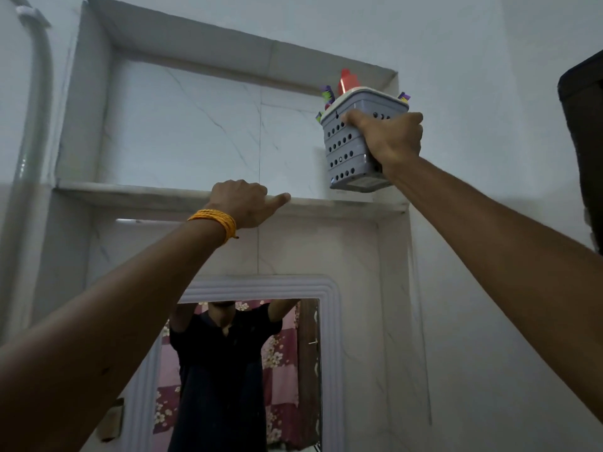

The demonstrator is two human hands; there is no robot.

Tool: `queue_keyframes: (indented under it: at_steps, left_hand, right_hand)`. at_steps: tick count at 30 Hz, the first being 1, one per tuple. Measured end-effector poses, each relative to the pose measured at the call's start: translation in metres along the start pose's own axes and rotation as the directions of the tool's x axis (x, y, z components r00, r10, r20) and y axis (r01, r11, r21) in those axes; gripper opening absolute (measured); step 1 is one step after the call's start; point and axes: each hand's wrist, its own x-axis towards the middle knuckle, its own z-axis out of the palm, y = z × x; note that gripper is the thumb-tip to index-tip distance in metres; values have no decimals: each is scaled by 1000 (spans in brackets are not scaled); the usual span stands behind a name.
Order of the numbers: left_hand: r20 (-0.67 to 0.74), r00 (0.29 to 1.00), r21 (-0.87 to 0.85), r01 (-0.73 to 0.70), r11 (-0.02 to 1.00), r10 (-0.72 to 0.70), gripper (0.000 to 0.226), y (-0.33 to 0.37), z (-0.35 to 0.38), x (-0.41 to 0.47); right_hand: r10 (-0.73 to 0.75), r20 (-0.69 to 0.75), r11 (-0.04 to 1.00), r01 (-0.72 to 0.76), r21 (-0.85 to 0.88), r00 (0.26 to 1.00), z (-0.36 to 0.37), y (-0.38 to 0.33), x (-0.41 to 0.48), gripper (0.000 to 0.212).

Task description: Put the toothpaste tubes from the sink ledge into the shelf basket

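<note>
Right hand [388, 138] grips grey basket [342, 148], fingers wrapped round its side. Basket tilted, at right end of shelf [130, 190]; contact unclear. Toothpaste tubes [346, 82] poke from top. Left hand [241, 203] hooked over shelf edge.

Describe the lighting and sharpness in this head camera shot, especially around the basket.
Head view: dim, bluish, even light, no glare; the basket, the right hand gripping it and the left hand gripping the shelf ledge all look slightly soft; wide-angle distortion bows the pipe at left.
</note>
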Motion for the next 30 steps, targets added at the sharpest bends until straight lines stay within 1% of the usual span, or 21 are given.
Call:
queue_keyframes:
  at_steps: [2,4,7,10,14,18,21,25,27,30]
  left_hand:
    - [-32,999,2,-13,1000,13,72,-1,3,1]
    - [-41,999,8,-23,1000,23,74,-2,5,2]
    - [-24,999,8,-23,1000,23,72,-3,4,4]
    - [-7,1000,-7,-15,1000,15,68,-4,4,4]
    - [-31,999,3,-18,1000,18,70,-3,5,4]
    - [-59,998,16,-14,1000,15,73,-1,6,1]
    - [-68,997,2,-24,1000,24,69,-1,7,2]
    - [-83,996,-6,-33,999,32,68,-1,9,1]
    - [-87,995,41,-36,998,40,66,0,9,-1]
    - [-64,998,42,-15,999,18,64,3,4,-9]
  right_hand:
    - [-1,-21,1000,1,24,1000,4,-3,7,121]
    - [-12,-33,1000,11,-17,999,9,-2,11,117]
    - [-12,-34,995,9,-100,999,18,6,11,118]
    - [18,-36,989,-23,-149,999,25,20,8,120]
    - [46,-48,979,-55,-197,998,35,39,5,120]
    - [37,-90,973,-57,-223,995,47,49,5,120]
    - [41,-95,966,-64,-249,995,55,54,7,120]
    - [57,-47,964,-67,-256,997,56,60,11,127]
    - [49,11,962,-44,-270,999,52,64,11,132]
    - [45,129,958,-6,-285,991,43,67,7,144]
